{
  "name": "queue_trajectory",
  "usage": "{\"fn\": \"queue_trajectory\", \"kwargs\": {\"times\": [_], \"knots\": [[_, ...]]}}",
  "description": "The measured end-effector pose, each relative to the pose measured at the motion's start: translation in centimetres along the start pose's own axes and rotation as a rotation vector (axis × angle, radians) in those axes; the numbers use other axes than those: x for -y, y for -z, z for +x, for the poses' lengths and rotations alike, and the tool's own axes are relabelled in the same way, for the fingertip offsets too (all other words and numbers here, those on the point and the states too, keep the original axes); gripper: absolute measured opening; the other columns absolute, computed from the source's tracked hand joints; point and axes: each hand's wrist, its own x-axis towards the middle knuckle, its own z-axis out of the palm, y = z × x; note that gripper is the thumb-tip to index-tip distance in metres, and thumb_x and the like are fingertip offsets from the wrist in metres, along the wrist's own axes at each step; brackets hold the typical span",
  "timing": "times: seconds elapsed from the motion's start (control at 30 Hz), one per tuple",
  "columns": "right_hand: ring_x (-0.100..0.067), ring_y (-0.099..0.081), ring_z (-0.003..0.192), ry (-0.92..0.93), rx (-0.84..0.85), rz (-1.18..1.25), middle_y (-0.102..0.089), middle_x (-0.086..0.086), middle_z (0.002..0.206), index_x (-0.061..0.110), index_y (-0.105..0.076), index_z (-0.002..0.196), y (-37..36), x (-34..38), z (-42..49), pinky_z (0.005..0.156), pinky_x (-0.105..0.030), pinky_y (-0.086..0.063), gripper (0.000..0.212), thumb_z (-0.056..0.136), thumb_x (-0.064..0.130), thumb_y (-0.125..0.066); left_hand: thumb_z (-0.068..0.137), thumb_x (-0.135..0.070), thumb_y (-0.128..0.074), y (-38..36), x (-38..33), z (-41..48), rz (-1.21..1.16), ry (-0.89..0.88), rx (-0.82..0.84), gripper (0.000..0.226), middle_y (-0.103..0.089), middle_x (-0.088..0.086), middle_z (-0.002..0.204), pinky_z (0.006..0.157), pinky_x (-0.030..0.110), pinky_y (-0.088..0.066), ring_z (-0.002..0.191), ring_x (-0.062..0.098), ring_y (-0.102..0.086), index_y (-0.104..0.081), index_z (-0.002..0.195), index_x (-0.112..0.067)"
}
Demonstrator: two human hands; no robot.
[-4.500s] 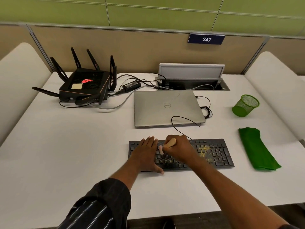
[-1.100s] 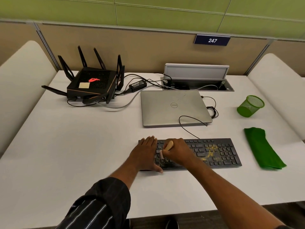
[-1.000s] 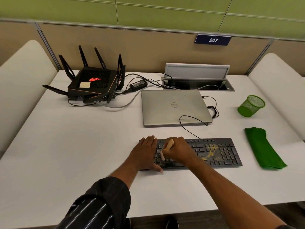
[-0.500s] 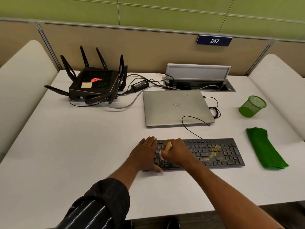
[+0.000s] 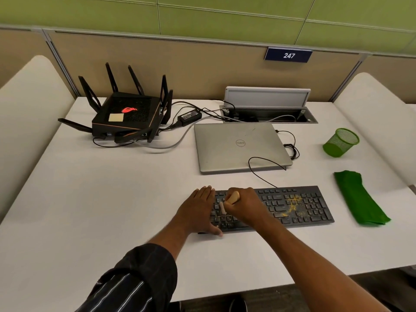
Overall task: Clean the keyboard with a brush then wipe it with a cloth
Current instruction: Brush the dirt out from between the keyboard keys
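Right hand (image 5: 244, 206) clenched round brush (image 5: 231, 198), bristles on keyboard (image 5: 292, 207) left half. Left hand (image 5: 200, 210) flat, steadying left end. Yellow crumbs (image 5: 292, 204), probably dust, lie rightward along keyboard's long axis. Cloth (image 5: 358, 198) on worktop (image 5: 101, 199), nearer right hand.

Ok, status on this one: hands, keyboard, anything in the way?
Left hand flat on keyboard, left end. Right hand grips brush, bristles on keys. Yellow crumbs at right. Cloth untouched, nothing in the way.
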Motion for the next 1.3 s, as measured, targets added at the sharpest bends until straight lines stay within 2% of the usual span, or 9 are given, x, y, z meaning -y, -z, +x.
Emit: {"fn": "queue_trajectory", "kwargs": {"times": [0.13, 0.33, 0.53, 0.67, 0.8, 0.97, 1.07, 1.2, 1.3], "knots": [[-0.008, -0.055, 0.053, -0.037, 0.073, -0.017, -0.066, -0.005, 0.066, 0.009, -0.067, 0.075, -0.1, 0.1, -0.3, 0.05, -0.019, -0.044, 0.011, 0.084, 0.015, -0.07, 0.071, -0.085, -0.064, 0.2, 0.3, -0.3, 0.006, -0.009, 0.008, 0.138, 0.003, 0.013, 0.17, 0.125, 0.037, 0.002, 0.157, 0.027, 0.002, 0.004, 0.161, -0.006], [-0.012, -0.062, 0.06, -0.014, -0.077, 0.105, -0.068, 0.001, 0.068, 0.015, -0.069, 0.078, -0.3, 1.3, 0.1, 0.051, -0.017, -0.045, 0.005, 0.083, 0.017, -0.068, 0.068, -0.086, -0.065, 0.0, 1.3, -0.7, -0.036, -0.001, 0.011, 0.141, 0.002, 0.013, 0.17, 0.126, 0.036, 0.001, 0.157, 0.026, 0.002, 0.003, 0.161, -0.005], [-0.013, -0.06, 0.058, -0.038, -0.007, 0.076, -0.067, -0.002, 0.067, 0.012, -0.068, 0.077, -1.5, 1.4, -0.2, 0.055, -0.028, -0.05, 0.008, 0.084, 0.015, -0.069, 0.069, -0.084, -0.067, 0.2, 1.6, -1.1, -0.043, -0.007, 0.003, 0.141, 0.003, 0.012, 0.17, 0.124, 0.034, 0.003, 0.157, 0.025, 0.002, 0.004, 0.161, -0.005], [-0.007, -0.055, 0.055, -0.063, 0.059, 0.027, -0.067, -0.005, 0.068, 0.01, -0.068, 0.078, -1.3, 2.1, -0.1, 0.05, -0.017, -0.044, 0.007, 0.083, 0.014, -0.069, 0.067, -0.086, -0.066, 0.1, 1.8, -1.1, -0.043, -0.008, 0.008, 0.142, 0.002, 0.012, 0.17, 0.126, 0.036, 0.0, 0.157, 0.026, 0.001, 0.004, 0.161, -0.006], [-0.003, -0.056, 0.056, -0.054, -0.053, 0.087, -0.068, 0.001, 0.069, 0.013, -0.069, 0.08, -1.0, 2.4, 0.0, 0.051, -0.012, -0.042, 0.005, 0.084, 0.016, -0.07, 0.069, -0.087, -0.064, 0.1, 2.0, -1.2, -0.034, -0.015, 0.002, 0.14, 0.002, 0.012, 0.17, 0.124, 0.035, 0.002, 0.157, 0.026, 0.001, 0.003, 0.161, -0.006], [-0.008, -0.056, 0.056, -0.085, 0.021, 0.058, -0.066, -0.004, 0.067, 0.01, -0.068, 0.076, -1.6, 2.0, -0.2, 0.054, -0.025, -0.047, 0.008, 0.083, 0.013, -0.069, 0.068, -0.086, -0.064, 0.2, 2.2, -1.2, -0.031, -0.035, 0.002, 0.14, 0.001, 0.012, 0.17, 0.126, 0.037, 0.001, 0.157, 0.026, 0.001, 0.003, 0.161, -0.006], [-0.008, -0.057, 0.057, -0.089, 0.043, 0.041, -0.067, -0.004, 0.068, 0.011, -0.068, 0.077, -1.4, 2.3, -0.1, 0.052, -0.019, -0.046, 0.007, 0.082, 0.014, -0.069, 0.069, -0.086, -0.064, 0.2, 2.4, -1.4, -0.026, -0.05, 0.0, 0.139, 0.001, 0.012, 0.17, 0.125, 0.037, 0.002, 0.157, 0.026, 0.0, 0.003, 0.161, -0.006], [-0.006, -0.058, 0.057, -0.052, -0.067, 0.128, -0.068, 0.001, 0.068, 0.016, -0.069, 0.079, -1.5, 3.0, -0.2, 0.05, -0.014, -0.044, 0.005, 0.084, 0.017, -0.069, 0.069, -0.086, -0.064, 0.1, 3.0, -1.4, -0.044, -0.069, -0.007, 0.139, 0.001, 0.009, 0.17, 0.122, 0.034, 0.006, 0.157, 0.023, 0.001, 0.003, 0.162, -0.008], [-0.013, -0.063, 0.06, -0.029, -0.074, 0.083, -0.069, 0.002, 0.068, 0.015, -0.071, 0.079, -2.3, 3.0, -0.5, 0.053, -0.027, -0.05, 0.008, 0.085, 0.018, -0.067, 0.067, -0.086, -0.066, 0.1, 3.6, -1.7, -0.069, -0.074, -0.003, 0.141, 0.0, 0.009, 0.171, 0.123, 0.034, 0.005, 0.157, 0.022, 0.001, 0.002, 0.162, -0.008]]}}
